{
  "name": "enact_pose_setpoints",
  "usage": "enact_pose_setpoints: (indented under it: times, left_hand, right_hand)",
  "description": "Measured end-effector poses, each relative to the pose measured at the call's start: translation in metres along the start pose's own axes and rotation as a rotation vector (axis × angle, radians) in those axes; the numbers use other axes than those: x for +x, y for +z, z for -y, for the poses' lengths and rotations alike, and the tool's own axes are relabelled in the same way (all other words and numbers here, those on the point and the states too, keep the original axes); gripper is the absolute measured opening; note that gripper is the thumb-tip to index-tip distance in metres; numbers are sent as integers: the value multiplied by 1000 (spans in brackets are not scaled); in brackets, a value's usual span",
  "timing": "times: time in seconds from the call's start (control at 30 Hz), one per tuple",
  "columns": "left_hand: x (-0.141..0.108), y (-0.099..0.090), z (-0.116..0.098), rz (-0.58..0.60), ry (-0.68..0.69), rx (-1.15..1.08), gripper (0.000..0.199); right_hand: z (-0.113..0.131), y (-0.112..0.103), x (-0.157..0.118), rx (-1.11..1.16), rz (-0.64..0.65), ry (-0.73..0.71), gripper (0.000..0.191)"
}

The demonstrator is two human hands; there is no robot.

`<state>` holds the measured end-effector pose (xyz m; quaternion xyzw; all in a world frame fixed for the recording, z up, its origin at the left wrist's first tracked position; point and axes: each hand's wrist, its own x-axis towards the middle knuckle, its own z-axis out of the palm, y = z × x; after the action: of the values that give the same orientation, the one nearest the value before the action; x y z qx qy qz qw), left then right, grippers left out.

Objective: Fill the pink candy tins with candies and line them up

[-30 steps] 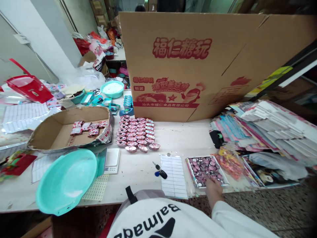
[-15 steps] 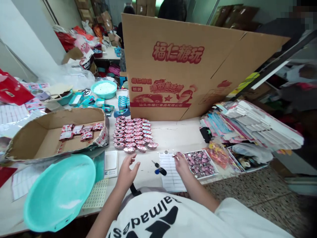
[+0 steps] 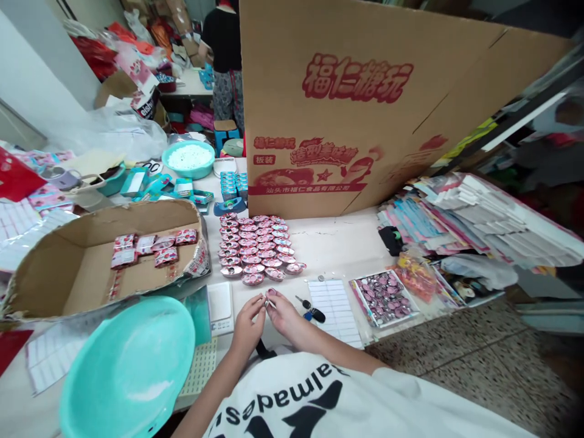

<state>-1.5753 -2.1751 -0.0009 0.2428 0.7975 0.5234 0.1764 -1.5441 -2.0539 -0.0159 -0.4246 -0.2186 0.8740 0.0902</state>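
My left hand (image 3: 249, 322) and my right hand (image 3: 283, 313) meet in front of my shirt, fingertips pinched together. Between them is a small round piece (image 3: 267, 302), silvery where it shows and mostly covered by the fingers. Just beyond my hands, small red-and-pink packs (image 3: 259, 250) stand in close rows, their oval ends facing up. To the right, a shallow tray (image 3: 398, 320) holds many small round pink-and-silver pieces (image 3: 382, 293). Keys (image 3: 314, 312) with a black fob lie beside my right hand, next to a lined sheet (image 3: 336, 307).
A cardboard box (image 3: 59, 267) with several red packs and a turquoise basin (image 3: 132, 359) are on the left. A large cardboard panel (image 3: 337, 134) stands upright at the back. Stacked printed sheets (image 3: 493, 219) rise at the right. Another person (image 3: 224, 48) stands farther off.
My right hand has moved left from beside the tray and now meets my left hand. My left fingers have closed from a spread pose. The camera view has shifted slightly.
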Motion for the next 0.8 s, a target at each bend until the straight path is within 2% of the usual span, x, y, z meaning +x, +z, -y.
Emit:
enact_pose_setpoints:
  times: [0.17,0.33,0.5,0.57,0.7,0.8]
  left_hand:
    - [7,-6,9,26,14,48,36]
    - [37,-35,11,36,128,228,28]
    - [87,-82,26,-156,-63,435,26]
    - [112,-95,35,-179,-148,506,25]
    - [152,-100,48,-56,-276,636,15]
    - [165,-94,50,58,-352,725,21]
  right_hand:
    - [-4,16,8,17,-29,66,34]
    - [-8,30,14,18,-31,121,30]
    - [1,32,28,31,-122,174,31]
    - [10,26,33,39,-165,185,31]
    - [30,5,35,56,-221,194,30]
    - [39,-8,31,71,-240,195,28]
